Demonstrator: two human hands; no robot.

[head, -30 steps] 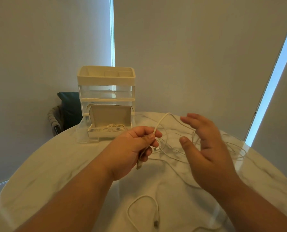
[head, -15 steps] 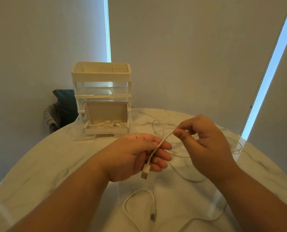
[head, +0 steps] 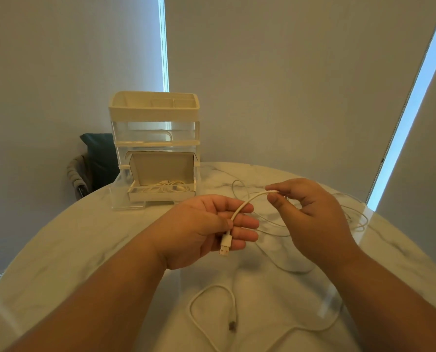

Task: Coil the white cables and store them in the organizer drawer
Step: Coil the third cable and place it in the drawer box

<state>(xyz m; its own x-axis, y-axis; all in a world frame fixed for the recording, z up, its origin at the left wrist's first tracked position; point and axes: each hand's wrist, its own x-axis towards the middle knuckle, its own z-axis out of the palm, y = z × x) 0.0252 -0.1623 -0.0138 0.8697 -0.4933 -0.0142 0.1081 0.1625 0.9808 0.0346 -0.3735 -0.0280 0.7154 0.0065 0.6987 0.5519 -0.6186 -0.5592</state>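
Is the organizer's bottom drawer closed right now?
No, the bottom drawer stands pulled out toward the person, and white cables lie in the open box inside it.

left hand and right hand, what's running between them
Head view: a short arc of white cable spans from the left hand to the right hand.

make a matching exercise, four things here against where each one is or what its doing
1 usb plug
2 right hand
3 coiled cables
4 loose cable end

a in the open drawer
b lying on the table, nearest the camera
c hanging below the left hand
d pinching the white cable

Pairs: 1-c, 2-d, 3-a, 4-b
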